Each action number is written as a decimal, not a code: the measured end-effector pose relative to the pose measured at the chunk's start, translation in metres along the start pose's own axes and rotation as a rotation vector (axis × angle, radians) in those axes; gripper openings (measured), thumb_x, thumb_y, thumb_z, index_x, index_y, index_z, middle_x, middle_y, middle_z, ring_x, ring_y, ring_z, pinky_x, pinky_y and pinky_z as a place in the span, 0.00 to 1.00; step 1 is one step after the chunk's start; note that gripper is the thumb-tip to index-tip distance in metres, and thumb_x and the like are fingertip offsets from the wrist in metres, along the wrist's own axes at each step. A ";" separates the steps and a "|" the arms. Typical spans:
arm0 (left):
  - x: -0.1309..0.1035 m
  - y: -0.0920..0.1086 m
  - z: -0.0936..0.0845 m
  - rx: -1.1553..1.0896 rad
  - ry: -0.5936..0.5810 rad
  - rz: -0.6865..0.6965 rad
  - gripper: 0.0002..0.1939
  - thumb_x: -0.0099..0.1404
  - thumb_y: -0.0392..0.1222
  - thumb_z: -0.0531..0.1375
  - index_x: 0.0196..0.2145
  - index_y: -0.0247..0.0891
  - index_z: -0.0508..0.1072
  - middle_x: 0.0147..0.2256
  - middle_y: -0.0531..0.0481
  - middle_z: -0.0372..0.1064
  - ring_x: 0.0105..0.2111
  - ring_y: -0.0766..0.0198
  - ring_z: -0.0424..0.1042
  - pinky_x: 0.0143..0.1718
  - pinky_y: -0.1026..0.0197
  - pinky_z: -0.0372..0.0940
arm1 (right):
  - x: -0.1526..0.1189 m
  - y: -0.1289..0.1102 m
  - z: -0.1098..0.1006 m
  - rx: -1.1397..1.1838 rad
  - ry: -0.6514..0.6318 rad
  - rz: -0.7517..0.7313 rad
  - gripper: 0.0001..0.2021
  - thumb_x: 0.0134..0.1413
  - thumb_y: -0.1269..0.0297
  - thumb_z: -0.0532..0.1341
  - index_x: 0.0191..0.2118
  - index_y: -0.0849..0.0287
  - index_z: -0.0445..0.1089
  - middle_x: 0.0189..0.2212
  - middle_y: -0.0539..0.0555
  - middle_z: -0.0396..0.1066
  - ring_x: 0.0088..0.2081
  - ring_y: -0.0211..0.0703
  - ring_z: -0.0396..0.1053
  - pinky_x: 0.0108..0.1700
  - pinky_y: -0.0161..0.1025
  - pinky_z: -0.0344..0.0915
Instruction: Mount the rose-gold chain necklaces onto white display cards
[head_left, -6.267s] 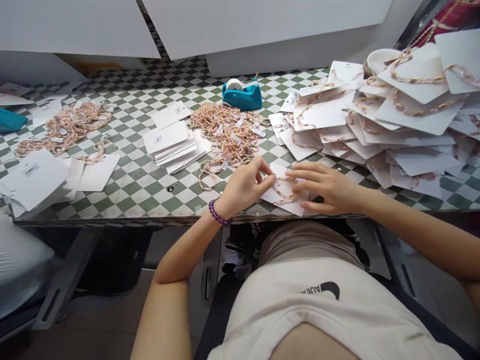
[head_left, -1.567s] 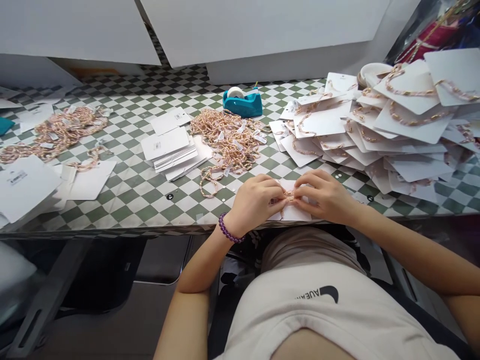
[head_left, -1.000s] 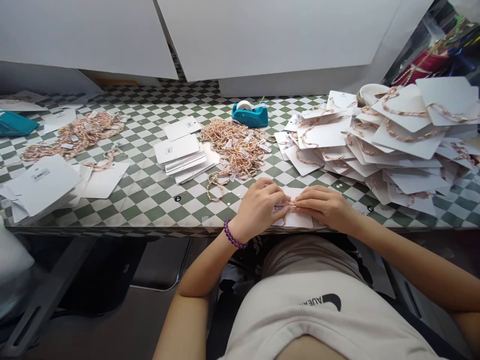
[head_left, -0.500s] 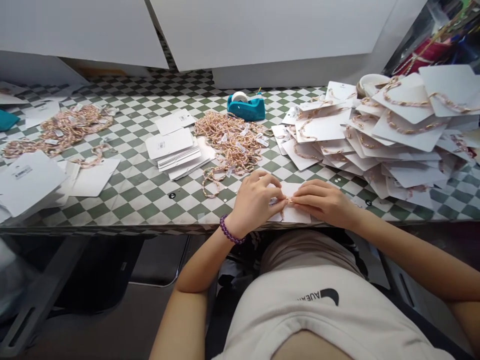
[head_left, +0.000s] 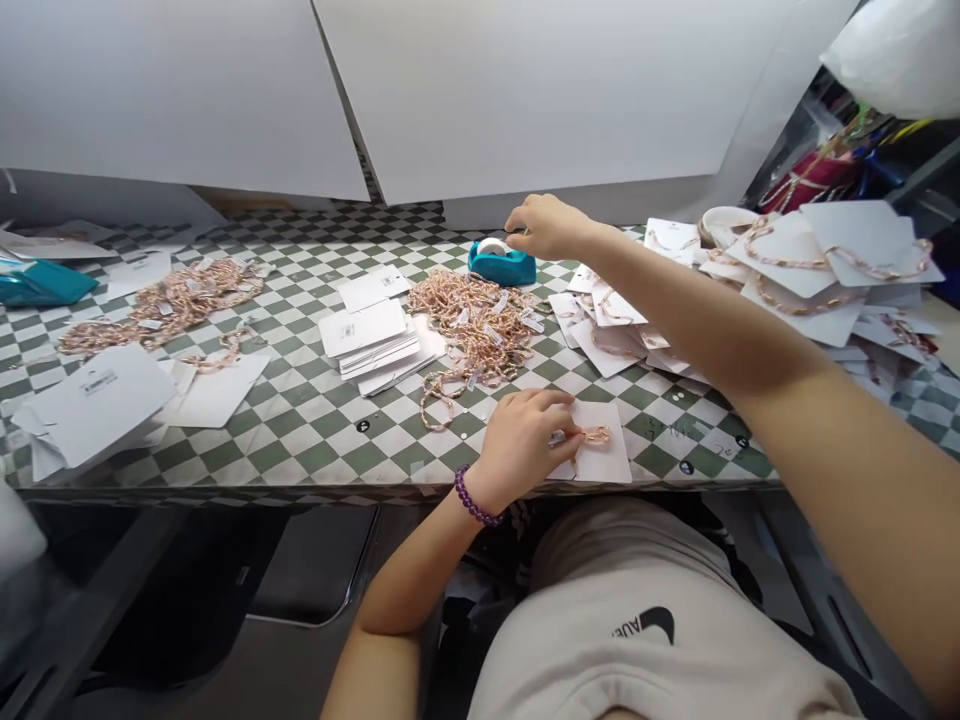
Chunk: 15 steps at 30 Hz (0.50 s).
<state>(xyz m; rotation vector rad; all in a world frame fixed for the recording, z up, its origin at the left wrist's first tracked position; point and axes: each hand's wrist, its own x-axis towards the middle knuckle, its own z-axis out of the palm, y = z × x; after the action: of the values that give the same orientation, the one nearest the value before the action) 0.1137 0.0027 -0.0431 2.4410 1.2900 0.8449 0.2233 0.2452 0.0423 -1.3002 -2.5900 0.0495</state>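
Note:
My left hand (head_left: pixel 529 432), with a purple bead bracelet on its wrist, is closed on a pink and gold beaded bracelet (head_left: pixel 597 434). It presses the bracelet against a white card (head_left: pixel 609 462) at the table's front edge. A small looped end of the beads sticks out to the right of my fingertips. My right hand (head_left: pixel 551 226) is stretched across the table to the teal tape dispenser (head_left: pixel 504 268), its bent fingers at the cutter end beside the white tape roll (head_left: pixel 492 246). Whether tape is between those fingers is hidden.
A heap of beaded bracelets (head_left: pixel 480 325) lies before the dispenser, beside a stack of white cards (head_left: pixel 371 333). Carded bracelets (head_left: pixel 806 265) pile up at right, partly behind my right arm. At left are another bracelet heap (head_left: pixel 176 300), more cards (head_left: pixel 94 400) and a teal object (head_left: pixel 45 282).
My right hand has left the beaded bracelet and reached forward to the tape dispenser. My left hand stays on the bracelet and card. The view has shifted slightly.

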 end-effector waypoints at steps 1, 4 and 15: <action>0.000 0.000 0.000 -0.003 -0.006 -0.002 0.07 0.64 0.44 0.65 0.29 0.42 0.80 0.47 0.50 0.77 0.43 0.54 0.76 0.43 0.51 0.68 | 0.018 0.001 0.001 -0.031 -0.084 0.056 0.17 0.63 0.55 0.59 0.48 0.62 0.74 0.48 0.62 0.71 0.52 0.59 0.68 0.51 0.53 0.67; -0.001 -0.001 -0.001 -0.013 -0.028 -0.012 0.08 0.64 0.44 0.65 0.29 0.42 0.79 0.48 0.51 0.77 0.45 0.53 0.75 0.44 0.49 0.68 | 0.048 0.005 0.004 -0.044 -0.259 0.133 0.18 0.58 0.50 0.64 0.41 0.62 0.77 0.43 0.60 0.73 0.49 0.58 0.71 0.50 0.52 0.68; -0.004 -0.003 0.005 -0.030 -0.017 -0.009 0.08 0.66 0.43 0.63 0.29 0.41 0.77 0.48 0.52 0.76 0.46 0.55 0.73 0.46 0.50 0.65 | 0.057 0.012 0.002 0.308 -0.367 0.261 0.26 0.57 0.54 0.64 0.45 0.82 0.71 0.42 0.64 0.74 0.38 0.37 0.73 0.40 0.36 0.73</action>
<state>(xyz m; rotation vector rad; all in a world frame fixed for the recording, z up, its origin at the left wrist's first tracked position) 0.1131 0.0014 -0.0499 2.4123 1.2722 0.8332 0.1992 0.2981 0.0499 -1.6169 -2.5296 0.7665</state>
